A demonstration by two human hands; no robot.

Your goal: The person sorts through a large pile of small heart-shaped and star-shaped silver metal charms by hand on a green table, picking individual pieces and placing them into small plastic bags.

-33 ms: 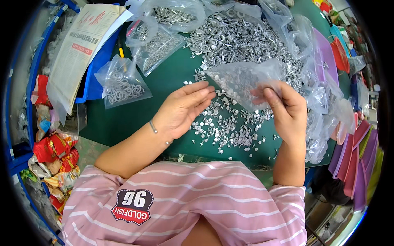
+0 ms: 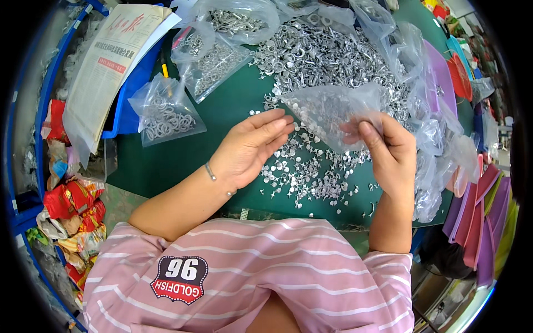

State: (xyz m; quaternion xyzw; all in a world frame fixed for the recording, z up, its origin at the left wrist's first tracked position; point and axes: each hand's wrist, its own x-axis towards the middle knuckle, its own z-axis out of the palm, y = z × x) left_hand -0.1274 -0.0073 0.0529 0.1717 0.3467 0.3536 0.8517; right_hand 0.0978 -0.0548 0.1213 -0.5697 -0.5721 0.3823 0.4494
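1. two bare hands work over a green table point(image 2: 166, 166) covered with small silver metal parts.
2. right hand point(image 2: 391, 152) is raised, its fingers pinched on the edge of a clear plastic bag point(image 2: 333, 114); the thumb lies over the film and the fingertips curl behind it.
3. this clear plastic bag hangs spread between the two hands, above the scattered parts, and holds a thin sprinkle of small shiny pieces.
4. left hand point(image 2: 250, 147) is open and flat, fingers straight and close together, pointing toward the bag; its fingertips are just beside the bag's lower left edge, and i cannot tell whether they touch it. it grips nothing.
5. a thin bracelet point(image 2: 211, 172) sits on the left wrist.
6. loose flat silver pieces point(image 2: 302, 175) lie strewn on the table under and between the hands.
7. a large heap of metal rings point(image 2: 327, 53) lies farther back, beyond the bag.
8. a filled bag of rings point(image 2: 166, 114) lies to the left of the left hand, well apart from it, with more filled bags point(image 2: 216, 53) behind it.
9. a folded newspaper point(image 2: 114, 61) rests at the far left over a blue tray point(image 2: 130, 111).
10. empty clear bags point(image 2: 438, 139) pile up at the right, near the right hand.
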